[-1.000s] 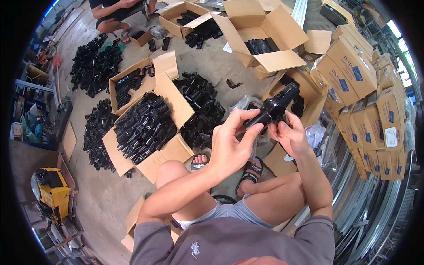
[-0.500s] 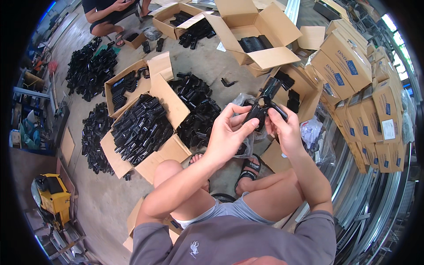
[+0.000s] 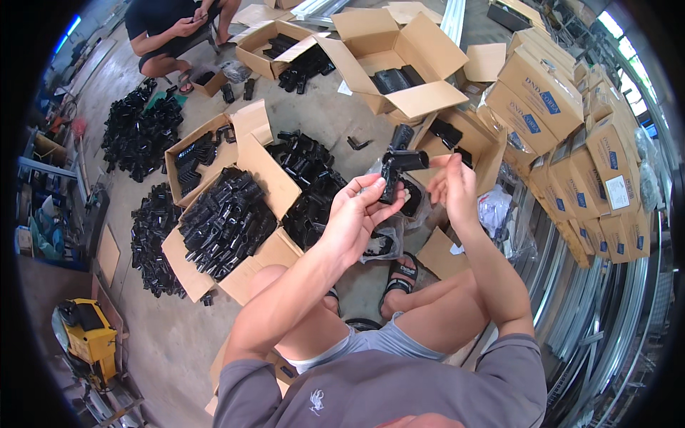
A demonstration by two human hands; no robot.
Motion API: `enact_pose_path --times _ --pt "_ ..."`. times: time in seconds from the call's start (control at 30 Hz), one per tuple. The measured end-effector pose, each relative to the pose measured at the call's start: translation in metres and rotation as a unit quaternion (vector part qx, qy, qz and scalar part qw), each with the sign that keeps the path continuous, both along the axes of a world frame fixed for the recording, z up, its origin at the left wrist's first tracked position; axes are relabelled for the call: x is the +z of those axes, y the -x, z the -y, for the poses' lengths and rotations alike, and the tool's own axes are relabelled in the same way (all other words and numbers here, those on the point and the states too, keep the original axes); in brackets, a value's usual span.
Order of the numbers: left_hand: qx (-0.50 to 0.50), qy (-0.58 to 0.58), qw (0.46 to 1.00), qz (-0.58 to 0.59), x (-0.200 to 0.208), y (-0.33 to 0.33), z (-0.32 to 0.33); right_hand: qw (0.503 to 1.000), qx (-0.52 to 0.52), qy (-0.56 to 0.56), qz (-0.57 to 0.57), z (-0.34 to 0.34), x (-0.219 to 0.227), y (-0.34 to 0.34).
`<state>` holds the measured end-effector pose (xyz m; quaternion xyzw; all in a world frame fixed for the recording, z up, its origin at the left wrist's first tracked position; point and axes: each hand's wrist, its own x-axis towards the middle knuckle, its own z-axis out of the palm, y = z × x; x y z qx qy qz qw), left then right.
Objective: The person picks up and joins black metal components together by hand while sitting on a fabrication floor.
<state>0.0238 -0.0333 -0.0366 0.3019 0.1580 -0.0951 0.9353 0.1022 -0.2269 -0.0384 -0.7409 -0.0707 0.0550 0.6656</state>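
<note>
The person's left hand [image 3: 357,214] and right hand [image 3: 451,187] are raised side by side over the knees, with a black plastic bracket [image 3: 397,170] between them. The left hand's fingers close on the bracket's lower end; the right hand's fingertips pinch its upper arm, though the exact grip there is hard to make out. Below the hands lies an open cardboard box [image 3: 251,170] filled with black parts [image 3: 225,220], and a clear plastic bag [image 3: 385,239] sits near the feet.
</note>
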Motion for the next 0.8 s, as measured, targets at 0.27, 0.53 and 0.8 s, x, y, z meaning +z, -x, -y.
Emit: enact_pose_path --times 0.27,0.53,0.8 --pt "0.042 0.078 0.991 0.096 0.014 -0.004 -0.014 0.699 0.363 0.616 0.001 -0.02 -0.173 0.019" --pt "0.061 0.094 0.99 0.085 0.015 0.008 -0.023 0.77 0.197 0.58 -0.179 -0.068 -0.335 0.074" --pt "0.086 0.105 0.988 0.067 0.014 0.011 -0.031 0.79 0.124 0.548 -0.245 -0.064 -0.369 0.066"
